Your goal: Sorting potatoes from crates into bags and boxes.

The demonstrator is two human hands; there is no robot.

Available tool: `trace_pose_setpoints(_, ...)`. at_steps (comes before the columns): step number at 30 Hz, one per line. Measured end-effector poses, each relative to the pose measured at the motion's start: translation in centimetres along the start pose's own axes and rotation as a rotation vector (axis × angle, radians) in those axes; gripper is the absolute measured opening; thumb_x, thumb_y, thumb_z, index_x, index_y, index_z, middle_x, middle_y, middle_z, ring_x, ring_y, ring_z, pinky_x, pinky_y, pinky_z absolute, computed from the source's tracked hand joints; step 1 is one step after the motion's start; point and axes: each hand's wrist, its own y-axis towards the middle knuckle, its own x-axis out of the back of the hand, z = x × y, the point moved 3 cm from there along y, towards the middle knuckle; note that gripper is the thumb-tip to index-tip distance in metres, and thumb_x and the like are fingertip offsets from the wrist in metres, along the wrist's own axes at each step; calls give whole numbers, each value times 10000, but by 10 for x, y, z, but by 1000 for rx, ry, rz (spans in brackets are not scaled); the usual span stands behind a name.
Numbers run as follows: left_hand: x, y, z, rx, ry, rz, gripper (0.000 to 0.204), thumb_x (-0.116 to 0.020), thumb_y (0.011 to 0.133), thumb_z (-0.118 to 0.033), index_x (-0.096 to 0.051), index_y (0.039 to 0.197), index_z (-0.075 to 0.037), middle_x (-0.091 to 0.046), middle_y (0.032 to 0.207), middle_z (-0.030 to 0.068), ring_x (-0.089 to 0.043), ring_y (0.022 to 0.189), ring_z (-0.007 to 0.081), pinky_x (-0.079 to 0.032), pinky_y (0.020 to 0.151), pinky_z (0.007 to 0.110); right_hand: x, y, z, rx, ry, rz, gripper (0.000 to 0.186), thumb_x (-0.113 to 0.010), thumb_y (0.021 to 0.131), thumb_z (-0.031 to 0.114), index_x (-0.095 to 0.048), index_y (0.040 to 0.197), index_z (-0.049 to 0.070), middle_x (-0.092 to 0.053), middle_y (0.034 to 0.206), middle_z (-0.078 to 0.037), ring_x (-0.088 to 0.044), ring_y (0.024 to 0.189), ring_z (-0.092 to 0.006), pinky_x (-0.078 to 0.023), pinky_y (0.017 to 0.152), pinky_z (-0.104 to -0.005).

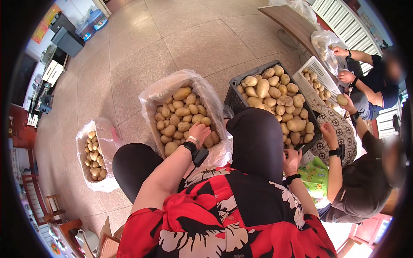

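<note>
My left hand (199, 133) reaches into a box (148, 105) lined with clear plastic and filled with potatoes (183, 112). Its fingers lie stretched over the potatoes, touching those at the near right side. At the near edge of a black crate (234, 96), my right hand (292, 161) has its fingers bent together; what they hold, if anything, is hidden. Larger potatoes (271, 88) are heaped in this crate, which stands beyond my right knee. A black watch band sits on each of my wrists.
A smaller plastic-lined box (84, 148) of potatoes stands at the left. On the right, a white crate (307, 77) holds more potatoes. Two co-workers sit there; one hand holds a potato (342, 99), and other hands are at a clear bag (329, 47). Water jugs (97, 19) stand far left.
</note>
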Motion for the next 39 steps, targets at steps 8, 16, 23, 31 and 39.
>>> trace_pose_setpoints(8, 3, -7, -1, 4, 121, 3, 507, -482, 889, -104, -291, 1353, -28, -473, 1211, 201, -544, 1039, 315, -504, 854, 389, -3, 0, -5, -47, 6, 23, 204, -643, 773, 280, -620, 774, 78, -613, 833, -85, -552, 881, -276, -260, 1019, -493)
trace_pose_setpoints(16, 25, -3, 14, -177, 1465, -46, 334, -588, 806, -270, -614, 1079, -79, -654, 974, 171, -625, 924, 301, -492, 812, 372, 3, 13, -6, -73, -11, 29, 467, -688, 727, 278, -538, 1104, 48, -537, 1090, -155, -517, 1030, -324, -335, 962, -481)
trace_pose_setpoints(23, 17, -42, 11, -340, 1685, 66, 363, -593, 800, -312, -620, 1080, -84, -633, 1043, 182, -590, 1012, 328, -459, 883, 373, -26, 43, -16, -347, 3, 380, 468, -668, 723, 221, -465, 1094, 19, -510, 1083, -254, -530, 1017, -418, -463, 852, -457)
trace_pose_setpoints(31, 15, -58, 8, -204, 1929, 238, 388, -581, 804, -317, -605, 1129, -105, -621, 1082, 175, -582, 1041, 314, -450, 903, 368, -35, 51, -10, -457, 199, 391, 538, -690, 696, 305, -481, 1070, -22, -598, 1026, -251, -577, 996, -369, -459, 862, -426)
trace_pose_setpoints(39, 15, -57, 9, -217, 1993, 233, 430, -584, 804, -352, -596, 1155, -103, -609, 1125, 167, -567, 1077, 306, -435, 932, 358, -61, 65, -8, -526, 285, 355, 563, -724, 642, 331, -541, 1010, -53, -615, 950, -240, -592, 934, -379, -476, 815, -404)
